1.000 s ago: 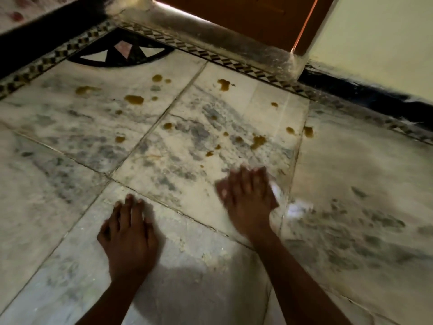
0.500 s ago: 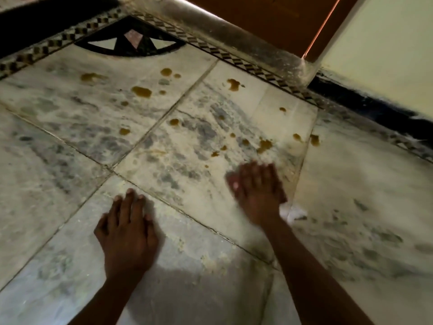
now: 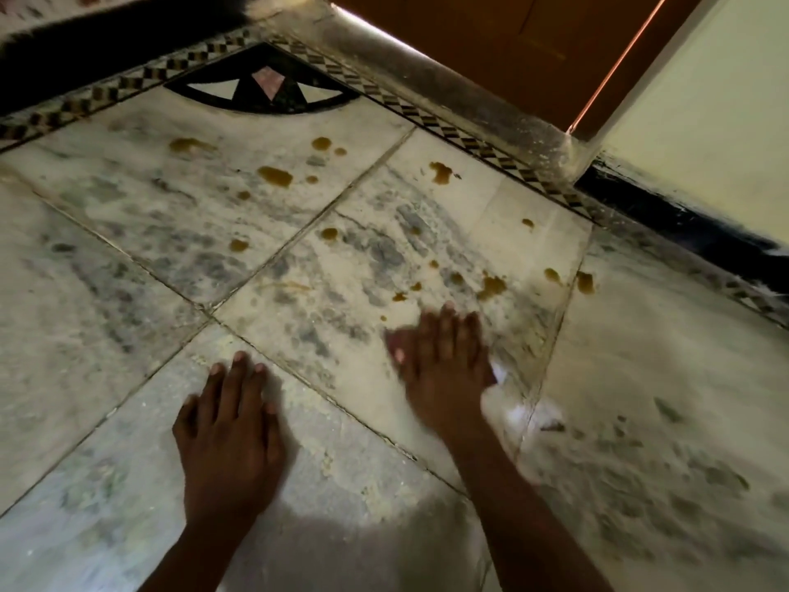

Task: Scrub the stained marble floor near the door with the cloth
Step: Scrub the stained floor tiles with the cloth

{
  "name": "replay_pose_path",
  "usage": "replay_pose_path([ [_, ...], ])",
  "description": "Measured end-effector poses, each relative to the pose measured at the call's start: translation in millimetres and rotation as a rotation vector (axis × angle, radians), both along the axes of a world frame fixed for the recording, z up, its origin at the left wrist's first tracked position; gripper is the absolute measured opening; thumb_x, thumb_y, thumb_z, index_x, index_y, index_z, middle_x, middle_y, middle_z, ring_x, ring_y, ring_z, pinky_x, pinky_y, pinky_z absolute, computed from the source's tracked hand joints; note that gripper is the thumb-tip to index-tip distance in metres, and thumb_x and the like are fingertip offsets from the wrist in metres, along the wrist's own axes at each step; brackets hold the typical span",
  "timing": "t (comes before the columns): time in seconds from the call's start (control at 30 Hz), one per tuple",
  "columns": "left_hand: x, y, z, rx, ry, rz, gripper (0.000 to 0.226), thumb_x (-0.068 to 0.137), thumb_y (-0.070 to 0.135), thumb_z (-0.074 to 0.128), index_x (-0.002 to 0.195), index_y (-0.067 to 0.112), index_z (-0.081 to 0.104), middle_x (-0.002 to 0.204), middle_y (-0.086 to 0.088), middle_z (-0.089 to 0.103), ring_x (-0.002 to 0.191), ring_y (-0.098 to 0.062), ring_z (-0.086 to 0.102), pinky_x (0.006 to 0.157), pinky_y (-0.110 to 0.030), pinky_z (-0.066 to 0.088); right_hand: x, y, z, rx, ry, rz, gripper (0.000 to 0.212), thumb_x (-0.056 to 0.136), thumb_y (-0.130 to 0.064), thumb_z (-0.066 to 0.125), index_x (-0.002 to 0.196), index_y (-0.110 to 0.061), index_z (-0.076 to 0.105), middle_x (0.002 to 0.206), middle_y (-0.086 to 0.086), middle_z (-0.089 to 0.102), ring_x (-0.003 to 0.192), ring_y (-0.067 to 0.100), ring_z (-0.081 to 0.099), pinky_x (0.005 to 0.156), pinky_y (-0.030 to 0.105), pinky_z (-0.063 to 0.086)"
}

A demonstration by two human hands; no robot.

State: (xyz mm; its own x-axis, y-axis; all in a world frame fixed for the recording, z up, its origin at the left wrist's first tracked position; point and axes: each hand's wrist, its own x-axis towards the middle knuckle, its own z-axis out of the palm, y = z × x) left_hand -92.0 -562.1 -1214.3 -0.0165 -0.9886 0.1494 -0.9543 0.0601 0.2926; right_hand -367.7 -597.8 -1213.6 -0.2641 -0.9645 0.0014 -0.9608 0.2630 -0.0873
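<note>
Scrubbing in progress. Left hand lies flat, fingers straight, bracing on the marble floor and holding nothing. Right hand presses a white cloth (mostly hidden beneath the palm; fingers blurred) against the floor. Beyond it, brown stains remain toward the door; next, the cloth must travel forward over them.

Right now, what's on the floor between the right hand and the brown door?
In the head view, brown stains dot the marble floor beyond the right hand; farther on come the checkered border strip and the grey threshold before the door.
</note>
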Motion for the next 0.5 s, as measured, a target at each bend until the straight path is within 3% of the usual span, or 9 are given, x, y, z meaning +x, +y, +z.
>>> replay_pose_path([
  [0.1, -1, 1, -1, -0.004, -0.014, -0.015, 0.064, 0.103, 0.037, 0.035, 0.16, 0.012, 0.049, 0.174, -0.01, 0.037, 0.16, -0.035, 0.036, 0.122, -0.06, 0.029, -12, 64, 2, -0.054, -0.028, 0.12, 0.073, 0.109, -0.066, 0.021, 0.171, -0.026, 0.022, 0.178, 0.011, 0.021, 0.167, 0.036, 0.009, 0.129, 0.062, 0.019],
  [0.23, 1, -1, -1, 0.018, -0.057, -0.022, 0.063, 0.104, 0.036, 0.036, 0.161, 0.012, 0.047, 0.175, -0.009, 0.035, 0.162, -0.035, 0.033, 0.123, -0.06, 0.029, -43, 39, -9, -0.022, -0.004, -0.237, 0.077, 0.108, -0.064, 0.02, 0.17, -0.018, 0.026, 0.174, 0.022, 0.028, 0.162, 0.048, 0.02, 0.122, 0.072, 0.027],
  [0.3, 1, 1, 0, 0.022, -0.057, -0.012, 0.062, 0.105, 0.036, 0.036, 0.161, 0.013, 0.048, 0.175, -0.008, 0.035, 0.162, -0.033, 0.032, 0.123, -0.059, 0.029, -33, -9, -2, -0.07, -0.043, -0.287, 0.077, 0.107, -0.06, 0.024, 0.169, -0.015, 0.029, 0.173, 0.024, 0.027, 0.16, 0.054, 0.019, 0.121, 0.076, 0.023],
  [0.4, -1, 0, -1, 0.021, -0.053, 0.006, 0.06, 0.104, 0.035, 0.039, 0.159, 0.015, 0.052, 0.175, -0.006, 0.037, 0.161, -0.032, 0.034, 0.123, -0.058, 0.029, -3, -62, 5, 0.019, -0.141, -0.119, 0.075, 0.104, -0.06, 0.016, 0.17, -0.024, 0.024, 0.179, 0.016, 0.012, 0.164, 0.049, 0.004, 0.126, 0.074, 0.008],
  [0.5, -1, -3, -1, 0.006, -0.064, 0.012, 0.059, 0.103, 0.036, 0.04, 0.155, 0.015, 0.056, 0.173, -0.006, 0.041, 0.159, -0.034, 0.039, 0.12, -0.059, 0.031, 28, -54, -1, -0.065, -0.054, 0.105, 0.074, 0.107, -0.062, 0.02, 0.17, -0.022, 0.027, 0.179, 0.012, 0.017, 0.165, 0.044, 0.008, 0.128, 0.07, 0.013],
])
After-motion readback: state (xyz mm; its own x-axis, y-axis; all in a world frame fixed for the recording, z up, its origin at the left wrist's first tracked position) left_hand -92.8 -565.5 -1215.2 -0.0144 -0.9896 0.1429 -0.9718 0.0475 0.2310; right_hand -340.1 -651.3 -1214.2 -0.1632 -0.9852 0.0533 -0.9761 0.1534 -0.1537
